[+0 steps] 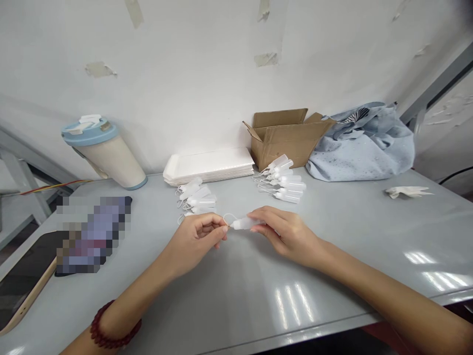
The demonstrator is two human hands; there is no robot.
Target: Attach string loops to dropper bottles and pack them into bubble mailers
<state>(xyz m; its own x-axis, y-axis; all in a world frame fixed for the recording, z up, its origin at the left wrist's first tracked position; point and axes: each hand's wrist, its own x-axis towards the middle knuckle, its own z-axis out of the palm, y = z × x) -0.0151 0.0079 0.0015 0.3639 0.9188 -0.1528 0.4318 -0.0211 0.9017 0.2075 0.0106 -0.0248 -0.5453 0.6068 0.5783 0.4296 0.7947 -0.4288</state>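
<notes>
My right hand grips a small translucent squeeze bottle by its body, the narrow tip pointing left. From the bottle's neck a thin white strap arches toward my left hand, whose thumb and fingers are pinched together right at the tip. What this pinch holds is too small and too covered to name. Just behind my left hand lies a group of similar bottles, partly hidden by it. Another pile of bottles rests behind my right hand, straps to the left.
A stack of white padded envelopes and an open cardboard box stand against the wall. Right of them are a light-blue cloth bag and a crumpled tissue. A tumbler, a phone and a blurred-out object occupy the left.
</notes>
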